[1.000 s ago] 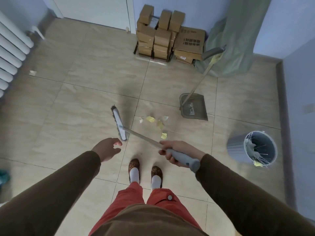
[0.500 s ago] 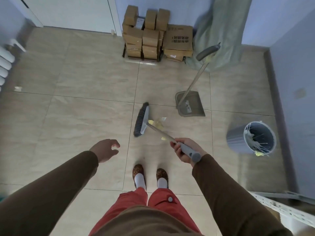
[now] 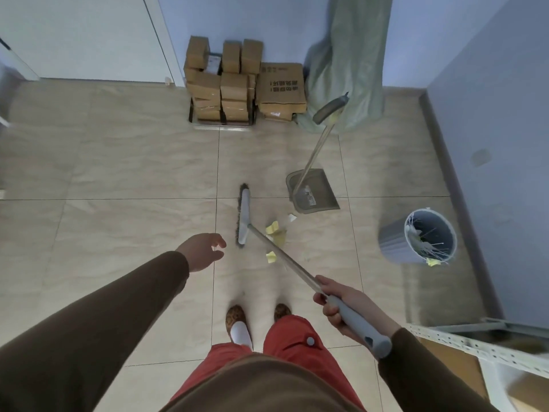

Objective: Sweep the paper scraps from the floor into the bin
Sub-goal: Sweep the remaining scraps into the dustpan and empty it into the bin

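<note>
Broom head (image 3: 244, 217) has swung across in the last second — it was left of the scraps and angled, now it sits just left of the paper scraps (image 3: 274, 230), roughly in line with the dustpan (image 3: 313, 191). Scraps look more bunched than a second ago, so the gather stroke seems to be working; my read is the next stroke pushes them right and up toward the pan mouth.

Right hand (image 3: 341, 307) – grip closed around the broom handle near its grey end. Left hand (image 3: 202, 251) is off the broom, fingers loosely spread, holding nothing.

Scraps: small yellow and white bits, crumpled, on the tile floor (image 3: 118, 188) between broom head and dustpan, one yellow piece lying nearer the feet under the shaft. Bin (image 3: 416, 237) stands well to the right, already with some paper inside; one yellow scrap lies at its base
</note>
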Demonstrator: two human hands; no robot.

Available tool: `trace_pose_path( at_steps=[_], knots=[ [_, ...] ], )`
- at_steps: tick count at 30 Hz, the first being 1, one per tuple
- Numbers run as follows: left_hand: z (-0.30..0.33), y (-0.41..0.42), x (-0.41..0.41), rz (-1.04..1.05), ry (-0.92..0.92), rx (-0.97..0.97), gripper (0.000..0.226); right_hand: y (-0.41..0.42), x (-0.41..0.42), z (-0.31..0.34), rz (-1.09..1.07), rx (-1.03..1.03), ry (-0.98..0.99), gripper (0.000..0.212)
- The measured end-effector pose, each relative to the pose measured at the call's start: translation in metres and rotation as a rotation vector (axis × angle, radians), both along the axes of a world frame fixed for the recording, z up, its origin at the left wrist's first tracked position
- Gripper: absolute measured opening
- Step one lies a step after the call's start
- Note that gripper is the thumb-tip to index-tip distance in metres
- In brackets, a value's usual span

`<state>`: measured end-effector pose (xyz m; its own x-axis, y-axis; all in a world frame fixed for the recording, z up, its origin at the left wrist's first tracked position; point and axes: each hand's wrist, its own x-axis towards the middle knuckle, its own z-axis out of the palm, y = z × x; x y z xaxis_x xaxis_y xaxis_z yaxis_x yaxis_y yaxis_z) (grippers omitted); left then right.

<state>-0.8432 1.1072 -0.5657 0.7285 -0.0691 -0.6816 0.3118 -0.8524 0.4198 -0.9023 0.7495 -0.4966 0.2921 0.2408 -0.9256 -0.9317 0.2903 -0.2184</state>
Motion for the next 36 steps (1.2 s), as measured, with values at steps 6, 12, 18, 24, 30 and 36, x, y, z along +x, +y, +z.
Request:
trace_pose_path(
  at_steps=[6, 12, 18, 24, 30, 36],
  knots=[
    [0.053, -0.054, 0.105, 0.136, -0.139, -0.223, 0.045, -0.002, 0.022, 0.006, 0.002, 0.105, -0.039, 0.039],
    [0.113, -0.153, 0.251, 0.165, -0.343, -0.327, 0.079, -0.043, 0.067, 0.011, 0.076, 0.13, -0.088, 0.037],
    [0.125, -0.236, 0.362, 0.016, -0.414, -0.079, 0.095, -0.095, 0.12, 0.011, 0.229, 0.06, -0.113, 0.039],
    [0.099, -0.27, 0.399, 0.027, -0.076, 0.003, 0.05, -0.13, 0.149, 0.009, 0.313, 0.088, -0.153, 0.038],
    [0.077, -0.266, 0.388, 0.115, -0.133, 0.007, 0.037, -0.132, 0.153, 0.007, 0.387, 0.075, -0.199, 0.039],
    [0.128, -0.199, 0.354, 0.123, -0.354, 0.045, 0.034, -0.115, 0.148, 0.005, 0.524, -0.035, -0.31, 0.044]
  ],
)
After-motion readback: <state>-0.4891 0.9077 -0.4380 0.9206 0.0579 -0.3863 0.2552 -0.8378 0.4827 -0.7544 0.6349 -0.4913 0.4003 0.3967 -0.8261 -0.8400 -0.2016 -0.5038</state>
